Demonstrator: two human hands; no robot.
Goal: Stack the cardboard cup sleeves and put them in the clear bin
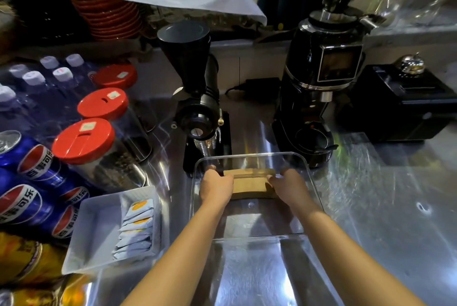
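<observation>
A flat stack of brown cardboard cup sleeves sits inside the clear bin, toward its far end. My left hand grips the stack's left end and my right hand grips its right end. Both hands reach down inside the bin walls. The bin rests on the steel counter in the middle of the view. Whether the stack touches the bin floor cannot be told.
Two black coffee grinders stand just behind the bin. Red-lidded jars, cola cans and water bottles crowd the left. A white tray of sachets lies left of the bin. A black box sits at the right.
</observation>
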